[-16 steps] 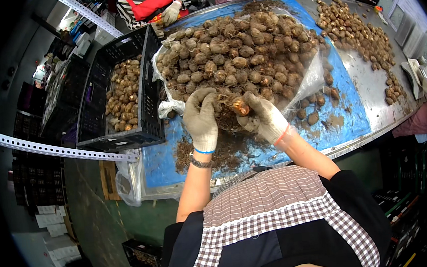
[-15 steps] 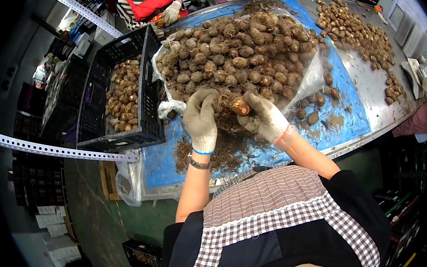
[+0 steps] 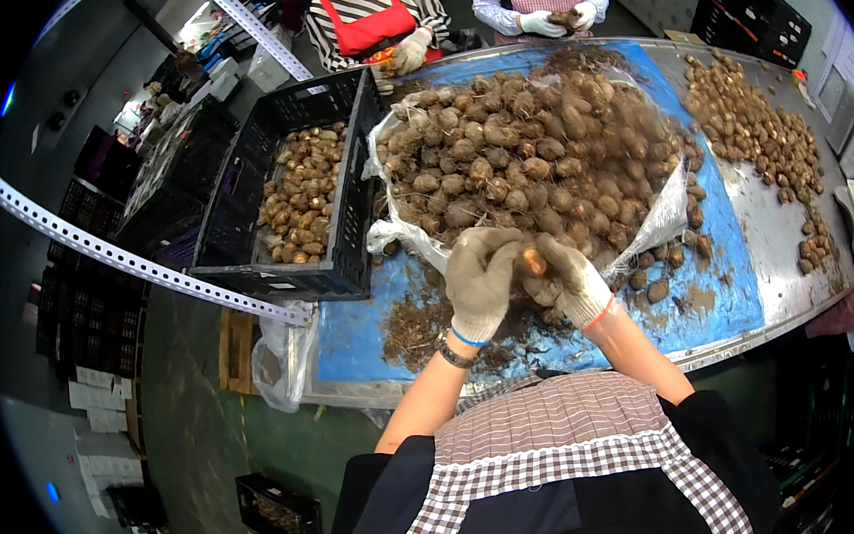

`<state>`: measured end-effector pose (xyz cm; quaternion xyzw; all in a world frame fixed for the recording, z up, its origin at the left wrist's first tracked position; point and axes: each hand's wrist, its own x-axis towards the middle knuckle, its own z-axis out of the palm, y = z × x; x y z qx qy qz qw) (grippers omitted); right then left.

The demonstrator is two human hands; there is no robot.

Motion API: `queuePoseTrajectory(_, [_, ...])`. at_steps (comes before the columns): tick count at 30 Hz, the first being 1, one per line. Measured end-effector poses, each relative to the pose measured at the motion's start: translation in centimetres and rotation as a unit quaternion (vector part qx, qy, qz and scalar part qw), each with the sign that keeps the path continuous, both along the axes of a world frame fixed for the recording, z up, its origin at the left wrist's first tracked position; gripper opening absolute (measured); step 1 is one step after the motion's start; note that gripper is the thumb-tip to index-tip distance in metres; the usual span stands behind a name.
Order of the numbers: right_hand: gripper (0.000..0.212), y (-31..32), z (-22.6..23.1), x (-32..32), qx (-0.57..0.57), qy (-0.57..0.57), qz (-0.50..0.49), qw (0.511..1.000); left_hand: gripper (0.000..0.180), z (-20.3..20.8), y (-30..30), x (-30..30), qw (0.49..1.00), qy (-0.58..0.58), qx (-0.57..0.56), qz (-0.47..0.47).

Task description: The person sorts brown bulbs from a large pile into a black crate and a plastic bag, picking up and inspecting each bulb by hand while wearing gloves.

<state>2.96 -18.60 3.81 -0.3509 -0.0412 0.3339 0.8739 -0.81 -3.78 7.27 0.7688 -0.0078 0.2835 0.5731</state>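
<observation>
Both my gloved hands meet in front of a big heap of hairy brown taro corms (image 3: 538,148). My right hand (image 3: 574,281) is closed round a small taro (image 3: 535,260), whose orange-brown scraped end shows between the hands. My left hand (image 3: 480,281) has its fingers curled in against the other side of that taro; its fingertips are partly hidden. The heap sits in an opened clear plastic bag (image 3: 399,234). Loose root fibres and dirt (image 3: 417,330) lie on the blue sheet (image 3: 347,338) under my wrists.
At the left stands a black crate (image 3: 353,278) part filled with cleaned taro (image 3: 306,191). A spread of cleaned taro (image 3: 757,130) lies on the metal table (image 3: 752,196) at the right. Across the table, two people in aprons and gloves handle things. A white perforated post (image 3: 145,254) crosses the left.
The view has shifted, so the table and heap sit further right and lower. My hands have closed together round the taro, with the left fingers now against it.
</observation>
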Motion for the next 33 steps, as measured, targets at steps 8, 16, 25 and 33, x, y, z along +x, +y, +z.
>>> queuePoseTrajectory(8, [0.039,0.4,0.7,-0.5,-0.034,-0.070,-0.048,0.996,0.021,0.8,-1.1,-1.7,0.994,-0.057,0.095,-0.009])
queuePoseTrajectory(16, [0.054,1.6,0.7,-1.3,-0.025,-0.087,-0.054,0.994,0.008,0.3,0.4,-1.0,0.987,-0.112,0.112,0.028])
queuePoseTrajectory(25, [0.047,1.5,3.4,-1.6,-0.025,-0.008,-0.119,0.992,0.022,0.6,-0.5,-1.5,0.998,-0.045,-0.017,0.031])
queuePoseTrajectory(33, [0.047,0.0,2.1,-1.2,-0.081,-0.129,-0.066,0.986,0.012,-0.1,0.9,-0.6,0.998,-0.035,0.027,0.049])
